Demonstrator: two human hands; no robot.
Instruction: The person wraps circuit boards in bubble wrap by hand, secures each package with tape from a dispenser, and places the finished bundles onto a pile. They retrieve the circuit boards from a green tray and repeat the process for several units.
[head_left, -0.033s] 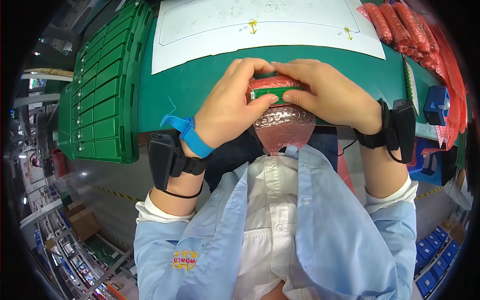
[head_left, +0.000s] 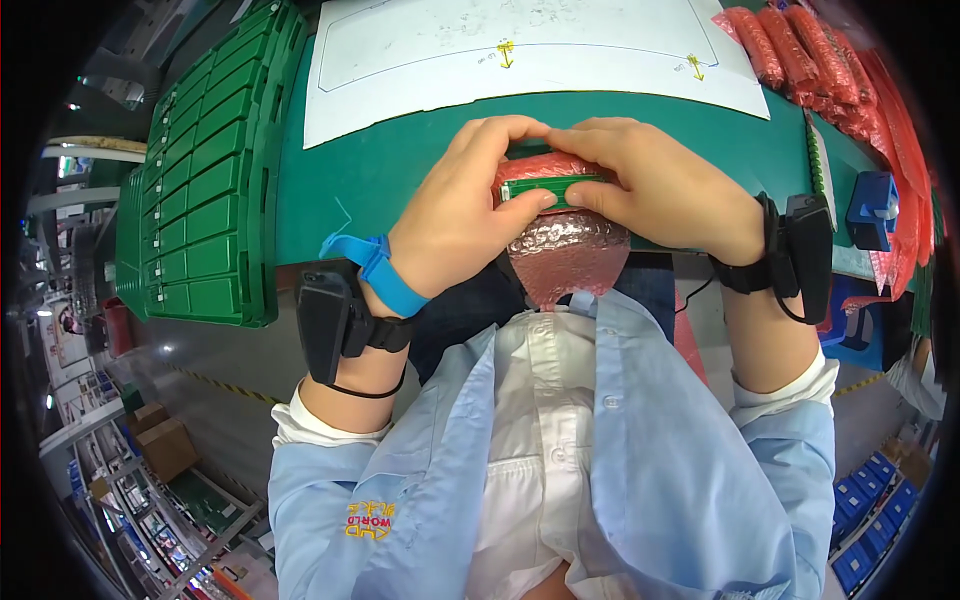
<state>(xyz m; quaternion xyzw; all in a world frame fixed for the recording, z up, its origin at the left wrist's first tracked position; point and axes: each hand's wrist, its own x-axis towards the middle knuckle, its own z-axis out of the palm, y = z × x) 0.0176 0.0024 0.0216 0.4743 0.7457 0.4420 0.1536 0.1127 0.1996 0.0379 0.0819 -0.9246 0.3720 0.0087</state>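
Between my hands, at the near edge of the table, is a narrow green circuit board (head_left: 535, 190). Pink bubble wrap (head_left: 568, 240) lies under and behind it, and its loose end hangs over the edge toward my lap. My left hand (head_left: 465, 200) presses its thumb on the board's left part, fingers curled round the far side of the wrap. From the right, my right hand (head_left: 655, 185) grips board and wrap the same way, thumb on the board. My index fingertips meet beyond the bundle. The far side of the wrap is partly hidden by my fingers.
Green crates (head_left: 205, 180) stand at the left. A white sheet (head_left: 420, 60) with drawn lines lies on the green tabletop (head_left: 350, 180). Several pink wrapped bundles (head_left: 790, 50) are heaped at the far right, near a blue dispenser-like box (head_left: 873, 210) and a green-edged strip (head_left: 820, 165).
Almost nothing differs. My right hand has shifted very slightly, and both hands keep their hold on the board and wrap.
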